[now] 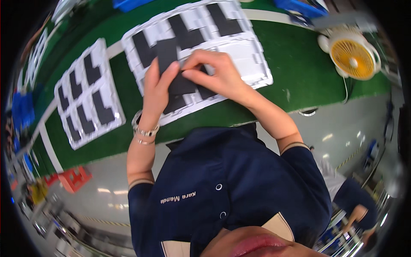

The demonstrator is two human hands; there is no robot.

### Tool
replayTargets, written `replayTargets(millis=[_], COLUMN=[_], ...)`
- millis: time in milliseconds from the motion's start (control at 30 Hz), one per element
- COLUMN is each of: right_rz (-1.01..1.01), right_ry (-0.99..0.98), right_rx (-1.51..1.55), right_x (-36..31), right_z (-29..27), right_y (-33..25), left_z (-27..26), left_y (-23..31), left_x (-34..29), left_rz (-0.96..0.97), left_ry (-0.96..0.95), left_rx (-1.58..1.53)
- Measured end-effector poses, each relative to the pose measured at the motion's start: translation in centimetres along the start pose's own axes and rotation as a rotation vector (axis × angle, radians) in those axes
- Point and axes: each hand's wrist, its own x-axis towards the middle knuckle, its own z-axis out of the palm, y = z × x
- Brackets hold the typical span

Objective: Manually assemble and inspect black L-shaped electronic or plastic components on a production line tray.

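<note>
A flat black L-shaped piece [167, 50] is held up over a white moulded tray [262, 70]. My left hand [159, 88] is closed on its left edge, thumb on the near face. At the piece's right side, my right hand [216, 73] has thumb and index finger pinched together. Whatever that pinch holds, if anything, is too small to make out. More black L-shaped pieces [223, 20] lie in the tray's compartments, some partly hidden behind my hands. The compartment right of my right hand shows its white bottom.
To the left, a second white tray [112, 92] carries several black L-shaped pieces on the green tabletop [295, 73]. A white fan with a yellow grille [352, 59] stands at the right, its cable hanging over the edge. Blue bins [302, 7] sit along the far side.
</note>
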Motion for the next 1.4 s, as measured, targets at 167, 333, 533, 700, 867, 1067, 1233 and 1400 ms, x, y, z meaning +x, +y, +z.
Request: replayTargets(millis=[167, 333, 533, 700, 867, 1067, 1233, 1400], right_rz=[-0.013, -0.116, -0.021, 0.332, 0.352, 0.355, 0.359, 0.258], right_ry=[0.051, 0.066, 0.062, -0.022, -0.041, -0.026, -0.039, 0.056], right_rx=[0.061, -0.021, 0.068, 0.334, 0.354, 0.352, 0.287, 0.238], right_x=[-0.2, -0.3, -0.3, -0.1, -0.1, -0.4, 0.0, 0.3], right_z=[0.7, 1.3, 0.7, 0.3, 0.4, 0.7, 0.7, -1.5], right_y=[0.2, 0.0, 0.0, -0.2, -0.1, 0.1, -1.0, -0.5], left_z=[-0.2, -0.3, 0.1, -0.1, 0.0, 0.4, 0.3, -0.3], left_y=[0.5, 0.6, 0.3, 0.3, 0.3, 0.0, -0.4, -0.4], left_x=[-0.2, -0.2, -0.2, -0.1, -0.1, -0.4, -0.1, -0.7], left_rz=[-0.123, -0.134, 0.029, 0.092, 0.096, 0.161, 0.129, 0.04], left_ry=[-0.072, -0.076, -0.029, -0.036, -0.04, -0.009, 0.107, 0.027], left_rx=[-0.176, -0.221, -0.044, 0.114, 0.188, 0.183, -0.032, -0.047])
